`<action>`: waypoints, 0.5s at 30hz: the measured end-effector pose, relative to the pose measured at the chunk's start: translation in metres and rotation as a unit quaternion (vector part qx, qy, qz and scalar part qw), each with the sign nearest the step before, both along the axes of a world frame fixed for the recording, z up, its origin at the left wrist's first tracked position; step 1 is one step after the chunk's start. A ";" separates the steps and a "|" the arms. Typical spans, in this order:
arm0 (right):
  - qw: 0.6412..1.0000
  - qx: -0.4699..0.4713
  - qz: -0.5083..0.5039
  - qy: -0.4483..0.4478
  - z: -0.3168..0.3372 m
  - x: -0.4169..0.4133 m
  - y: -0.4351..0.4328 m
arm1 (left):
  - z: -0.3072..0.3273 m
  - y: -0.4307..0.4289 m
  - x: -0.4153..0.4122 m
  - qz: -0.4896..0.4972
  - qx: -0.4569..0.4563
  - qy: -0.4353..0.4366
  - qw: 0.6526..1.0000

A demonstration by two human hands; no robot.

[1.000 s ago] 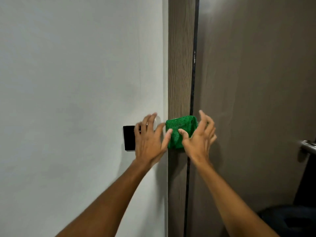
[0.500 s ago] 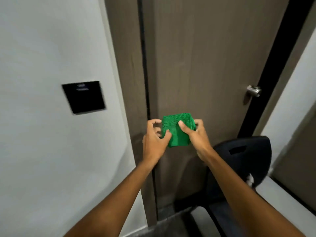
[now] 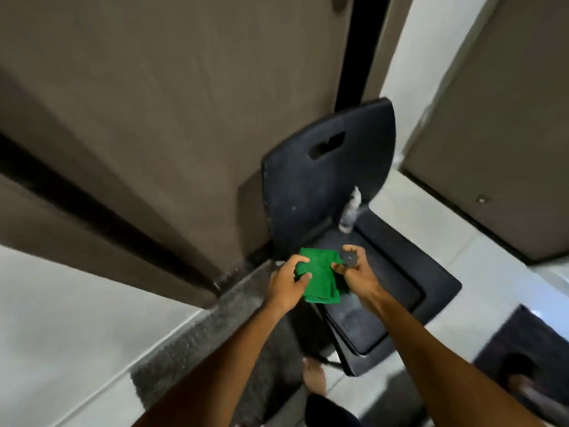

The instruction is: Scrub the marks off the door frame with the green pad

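The green pad (image 3: 321, 277) is a folded green cloth held low in front of me, over the black chair. My left hand (image 3: 288, 280) grips its left edge with thumb and fingers. My right hand (image 3: 354, 269) pinches its right edge, fingers curled. The brown door frame (image 3: 77, 223) runs diagonally across the left of the view, with a dark gap between it and the brown door (image 3: 184, 87). The pad is well away from the frame and touches neither frame nor door.
A black plastic chair (image 3: 326, 167) stands by the door's foot with a small clear bottle (image 3: 351, 211) on its seat. A grey mat (image 3: 221, 328) lies under my bare foot (image 3: 314, 377). White wall at left; another brown door (image 3: 492, 118) at right.
The pad came off the door frame and both hands carried it down over the chair. My view swung from the upper frame down to the floor.
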State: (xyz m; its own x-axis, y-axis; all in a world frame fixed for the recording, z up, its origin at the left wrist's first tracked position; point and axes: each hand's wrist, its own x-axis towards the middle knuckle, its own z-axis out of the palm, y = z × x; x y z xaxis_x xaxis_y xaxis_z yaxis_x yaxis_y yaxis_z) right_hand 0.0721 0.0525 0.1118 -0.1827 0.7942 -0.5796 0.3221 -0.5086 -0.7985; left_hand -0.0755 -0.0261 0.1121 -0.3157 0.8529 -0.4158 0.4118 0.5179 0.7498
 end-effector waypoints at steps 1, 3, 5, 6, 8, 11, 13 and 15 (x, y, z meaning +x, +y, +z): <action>1.000 0.000 0.000 -0.014 -0.013 0.012 0.001 | -0.015 0.002 0.015 -0.023 -0.020 -0.003 1.000; 0.999 -0.014 -0.007 -0.033 -0.041 0.040 0.007 | -0.047 0.006 0.044 -0.056 -0.050 0.006 0.997; 0.998 -0.034 0.002 -0.056 -0.068 0.066 0.009 | -0.078 0.007 0.069 -0.079 -0.069 0.012 0.994; 0.996 -0.036 0.012 -0.075 -0.081 0.078 0.006 | -0.091 0.008 0.080 -0.092 -0.074 0.015 0.993; 0.992 -0.027 0.018 -0.124 -0.104 0.100 -0.001 | -0.117 0.012 0.102 -0.123 -0.087 0.018 0.988; 0.986 -0.026 -0.021 -0.165 -0.126 0.119 -0.016 | -0.144 0.018 0.127 -0.173 -0.110 0.042 0.978; 0.984 -0.057 -0.061 -0.159 -0.139 0.127 -0.026 | -0.159 0.021 0.137 -0.216 -0.127 0.067 0.966; 0.981 -0.103 -0.064 -0.149 -0.148 0.130 -0.034 | -0.170 0.021 0.139 -0.278 -0.156 0.106 0.942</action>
